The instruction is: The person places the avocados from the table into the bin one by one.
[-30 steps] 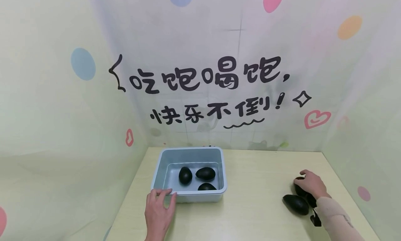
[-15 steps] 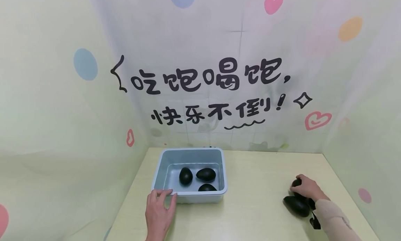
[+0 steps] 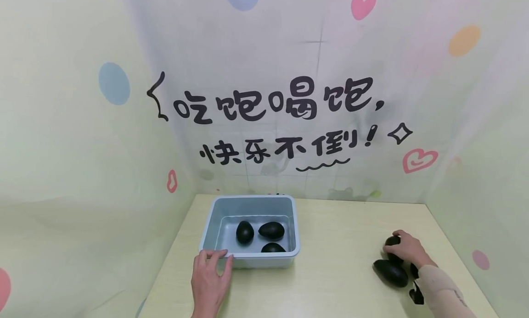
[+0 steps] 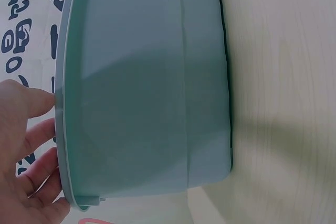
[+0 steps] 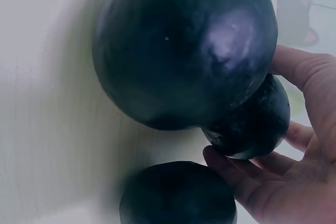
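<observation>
My left hand [image 3: 211, 281] rests its fingertips on the near left rim of a light blue plastic box [image 3: 264, 261]. In the left wrist view, those fingertips [image 4: 44, 163] touch the rim along its edge. Inside the box lie three dark, glossy avocados, one being an avocado [image 3: 271, 231] on its side; the front wall partly hides the nearest. On the right, my right hand [image 3: 409, 250] grips an avocado [image 5: 257, 124] between thumb and fingers. Beside it lies another avocado [image 3: 390, 273], apart from the hand. A further avocado [image 3: 414, 270] shows partly behind the wrist.
The pale wooden table [image 3: 334, 253] ends at a printed cloth wall [image 3: 306, 180] at the back, with cloth on both sides. A small black object [image 3: 416, 294] shows beneath the right sleeve [image 3: 442, 286].
My right hand has moved slightly left and down, and its fingers have closed round the far avocado. My left hand has stayed on the box rim.
</observation>
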Available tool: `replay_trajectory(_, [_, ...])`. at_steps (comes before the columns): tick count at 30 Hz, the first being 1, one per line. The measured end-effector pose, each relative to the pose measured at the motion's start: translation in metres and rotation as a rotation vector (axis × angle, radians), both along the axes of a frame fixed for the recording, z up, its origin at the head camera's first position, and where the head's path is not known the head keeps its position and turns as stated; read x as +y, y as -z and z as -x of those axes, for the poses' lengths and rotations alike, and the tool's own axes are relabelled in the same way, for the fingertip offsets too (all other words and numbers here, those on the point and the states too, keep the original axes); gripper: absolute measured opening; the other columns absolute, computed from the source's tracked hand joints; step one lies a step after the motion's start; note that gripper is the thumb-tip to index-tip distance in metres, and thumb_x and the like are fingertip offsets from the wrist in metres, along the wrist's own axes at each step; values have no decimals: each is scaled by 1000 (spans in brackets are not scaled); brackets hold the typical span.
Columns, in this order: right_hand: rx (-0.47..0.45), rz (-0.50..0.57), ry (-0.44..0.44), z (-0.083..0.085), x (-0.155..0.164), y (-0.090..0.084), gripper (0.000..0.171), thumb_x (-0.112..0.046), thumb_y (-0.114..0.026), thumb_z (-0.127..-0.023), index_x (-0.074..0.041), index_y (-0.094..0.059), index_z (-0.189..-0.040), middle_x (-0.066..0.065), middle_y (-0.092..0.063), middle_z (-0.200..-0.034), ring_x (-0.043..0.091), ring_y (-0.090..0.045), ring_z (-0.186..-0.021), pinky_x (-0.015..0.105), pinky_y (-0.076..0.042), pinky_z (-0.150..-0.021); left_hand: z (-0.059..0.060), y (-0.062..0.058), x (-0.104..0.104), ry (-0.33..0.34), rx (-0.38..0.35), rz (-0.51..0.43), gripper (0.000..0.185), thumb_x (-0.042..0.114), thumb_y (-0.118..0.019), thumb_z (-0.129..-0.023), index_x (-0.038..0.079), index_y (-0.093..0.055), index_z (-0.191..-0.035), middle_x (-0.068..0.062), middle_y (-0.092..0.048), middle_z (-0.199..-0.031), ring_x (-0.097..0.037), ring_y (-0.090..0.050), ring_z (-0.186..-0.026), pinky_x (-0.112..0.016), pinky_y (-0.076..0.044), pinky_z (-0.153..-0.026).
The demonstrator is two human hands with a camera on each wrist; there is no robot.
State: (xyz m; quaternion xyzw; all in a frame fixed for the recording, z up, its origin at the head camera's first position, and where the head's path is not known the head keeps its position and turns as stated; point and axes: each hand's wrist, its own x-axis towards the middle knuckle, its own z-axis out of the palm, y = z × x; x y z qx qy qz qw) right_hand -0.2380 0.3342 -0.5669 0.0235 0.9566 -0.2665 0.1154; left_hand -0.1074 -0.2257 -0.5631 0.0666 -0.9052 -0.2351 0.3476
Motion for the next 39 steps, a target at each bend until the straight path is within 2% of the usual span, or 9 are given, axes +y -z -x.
replay_trajectory(14, [36, -18, -20, -2, -1, -10, 80, -36, -77, -91, 17, -44, -142, 50, -51, -137, 62, -58, -117, 65, -52, -92, -1, -1, 1, 6, -7, 2, 20, 22, -89, -84, 11, -81, -99, -7, -60, -96, -29, -59, -93, -44, -52, -68])
replay_trajectory(19, [49, -14, -40, 0, -4, -21, 78, -36, -76, -93, 16, -45, -142, 50, -50, -138, 65, -56, -120, 66, -52, -93, -2, 0, 1, 11, 7, 7, 20, 21, -89, -84, 10, -81, -99, -6, -60, -96, -28, -59, -92, -43, -51, -66])
replay_trajectory(26, [69, -2, -55, 4, -9, -37, 78, -36, -77, -94, 15, -45, -143, 48, -54, -134, 63, -59, -117, 66, -53, -92, 1, 0, 0, 16, 22, 2, 21, 22, -89, -84, 10, -81, -99, -8, -60, -97, -30, -59, -93, -43, -51, -65])
replay_trajectory(39, [81, -7, -61, 8, -13, -44, 80, -39, -77, -93, 12, -46, -146, 47, -55, -134, 62, -60, -116, 66, -54, -91, 0, -1, 0, 6, -7, -1, 20, 22, -88, -85, 10, -81, -99, -7, -61, -97, -30, -60, -94, -44, -51, -66])
